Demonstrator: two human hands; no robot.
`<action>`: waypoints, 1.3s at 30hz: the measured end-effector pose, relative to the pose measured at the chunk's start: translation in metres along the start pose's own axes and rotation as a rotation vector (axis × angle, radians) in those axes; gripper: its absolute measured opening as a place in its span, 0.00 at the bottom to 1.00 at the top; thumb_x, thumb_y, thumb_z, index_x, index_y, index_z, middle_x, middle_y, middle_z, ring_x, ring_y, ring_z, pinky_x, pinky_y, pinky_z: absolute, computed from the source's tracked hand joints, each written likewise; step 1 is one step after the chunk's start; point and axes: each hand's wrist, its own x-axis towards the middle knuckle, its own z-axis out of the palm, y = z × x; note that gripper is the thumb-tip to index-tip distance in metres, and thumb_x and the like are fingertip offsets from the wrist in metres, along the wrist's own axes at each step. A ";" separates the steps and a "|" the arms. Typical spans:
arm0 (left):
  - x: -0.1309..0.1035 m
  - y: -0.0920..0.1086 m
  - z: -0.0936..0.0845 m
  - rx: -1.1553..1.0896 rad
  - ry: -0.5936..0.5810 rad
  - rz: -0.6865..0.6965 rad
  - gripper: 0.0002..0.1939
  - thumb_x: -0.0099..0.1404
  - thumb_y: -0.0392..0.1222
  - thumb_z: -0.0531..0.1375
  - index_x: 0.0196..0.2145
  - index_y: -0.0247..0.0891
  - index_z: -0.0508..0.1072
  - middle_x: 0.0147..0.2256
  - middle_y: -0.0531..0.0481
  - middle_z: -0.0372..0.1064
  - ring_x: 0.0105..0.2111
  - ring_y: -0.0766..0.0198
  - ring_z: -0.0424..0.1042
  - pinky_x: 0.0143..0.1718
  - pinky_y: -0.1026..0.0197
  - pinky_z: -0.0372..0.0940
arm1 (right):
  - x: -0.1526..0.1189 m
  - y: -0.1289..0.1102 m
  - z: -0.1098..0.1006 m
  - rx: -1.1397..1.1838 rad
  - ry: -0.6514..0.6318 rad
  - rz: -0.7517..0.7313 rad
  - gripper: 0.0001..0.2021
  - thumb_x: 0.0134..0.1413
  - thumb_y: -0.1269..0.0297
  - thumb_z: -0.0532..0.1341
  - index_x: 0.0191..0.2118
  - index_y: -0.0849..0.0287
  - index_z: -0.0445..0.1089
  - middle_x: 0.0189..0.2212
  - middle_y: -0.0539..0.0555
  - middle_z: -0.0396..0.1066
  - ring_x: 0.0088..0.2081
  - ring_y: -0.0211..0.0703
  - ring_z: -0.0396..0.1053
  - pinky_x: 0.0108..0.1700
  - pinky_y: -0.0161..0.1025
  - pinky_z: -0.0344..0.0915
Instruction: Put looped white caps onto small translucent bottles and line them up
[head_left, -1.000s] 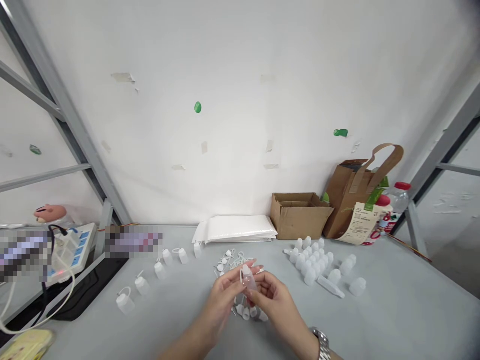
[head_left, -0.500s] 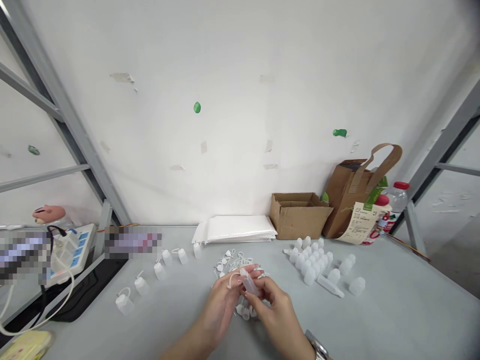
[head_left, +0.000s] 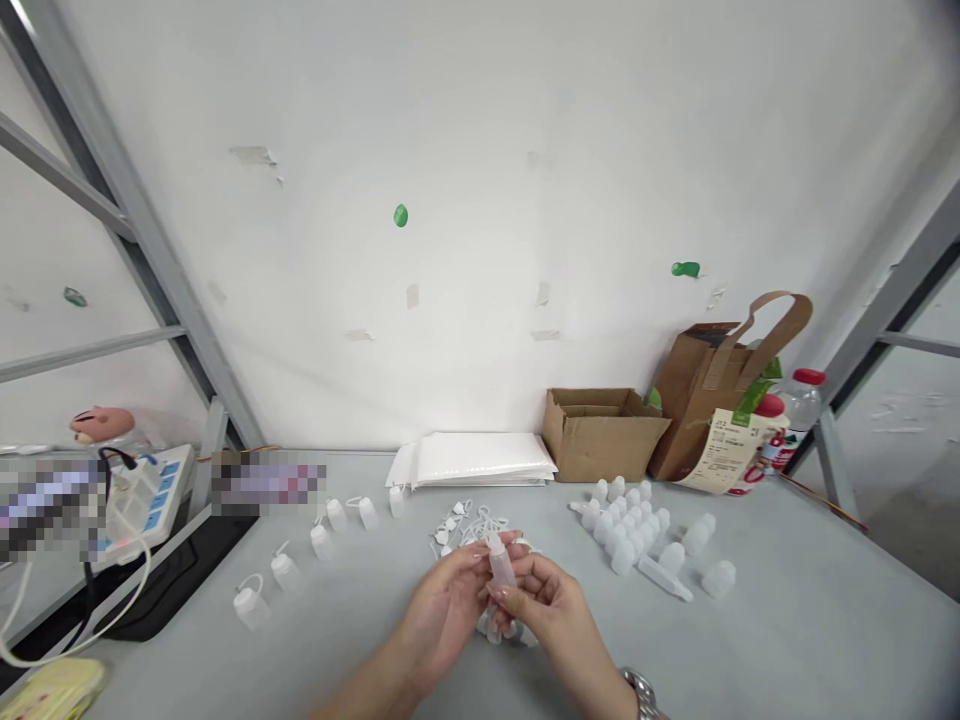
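A small translucent squeeze bottle [head_left: 502, 568] stands nearly upright between my hands, its white top pointing up. My left hand [head_left: 442, 615] is closed about its upper left side, with fingers behind it. My right hand [head_left: 551, 600] pinches the lower part between thumb and fingers. Under and behind both hands lies a pile of white caps with looped straps [head_left: 484, 522], partly hidden. Several capped bottles [head_left: 285, 572] stand in a curved row to the left. On the right is a cluster of uncapped-looking bottles [head_left: 626, 525], one of them lying on its side [head_left: 665, 578].
White padded envelopes [head_left: 484, 460] lie against the wall beside an open cardboard box [head_left: 604, 450]. A brown paper bag [head_left: 690, 400] and a red-capped bottle [head_left: 801, 400] stand at the back right. At the left are a power strip [head_left: 161, 490] with cables and a black mat [head_left: 180, 585].
The bottle in my hands has turned more upright. The strap loop that showed at its left is no longer visible. My left fingers have drawn in around its top.
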 end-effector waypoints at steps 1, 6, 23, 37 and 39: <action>0.000 0.000 0.000 0.001 -0.004 0.001 0.19 0.58 0.42 0.50 0.44 0.32 0.70 0.43 0.40 0.69 0.29 0.62 0.65 0.26 0.61 0.57 | 0.000 0.000 -0.001 0.008 -0.008 0.003 0.17 0.33 0.55 0.69 0.22 0.63 0.66 0.17 0.50 0.69 0.18 0.34 0.65 0.24 0.34 0.62; -0.002 0.004 0.001 0.038 0.025 0.010 0.18 0.57 0.42 0.52 0.44 0.34 0.71 0.42 0.40 0.69 0.33 0.60 0.67 0.29 0.61 0.59 | 0.002 0.002 -0.005 0.071 -0.081 0.034 0.15 0.38 0.56 0.67 0.26 0.64 0.67 0.18 0.51 0.70 0.19 0.35 0.66 0.26 0.34 0.63; 0.010 0.057 -0.058 1.293 0.513 0.349 0.13 0.45 0.45 0.64 0.29 0.36 0.73 0.32 0.46 0.68 0.33 0.57 0.65 0.38 0.57 0.58 | 0.004 -0.015 -0.009 -0.090 0.174 -0.028 0.20 0.30 0.49 0.68 0.26 0.62 0.70 0.20 0.52 0.70 0.21 0.37 0.63 0.27 0.35 0.60; 0.014 0.034 -0.069 1.692 0.475 0.258 0.12 0.55 0.32 0.54 0.36 0.39 0.71 0.37 0.45 0.65 0.42 0.56 0.62 0.43 0.58 0.56 | 0.002 -0.008 -0.007 -0.169 0.102 0.022 0.20 0.31 0.48 0.67 0.26 0.61 0.72 0.21 0.53 0.70 0.23 0.39 0.63 0.28 0.36 0.62; 0.015 0.033 -0.069 1.708 0.481 0.268 0.11 0.55 0.33 0.55 0.36 0.39 0.72 0.37 0.45 0.65 0.42 0.55 0.63 0.43 0.58 0.56 | 0.003 -0.005 -0.009 -0.182 0.091 0.029 0.19 0.32 0.48 0.67 0.27 0.61 0.72 0.22 0.53 0.71 0.24 0.39 0.63 0.29 0.36 0.62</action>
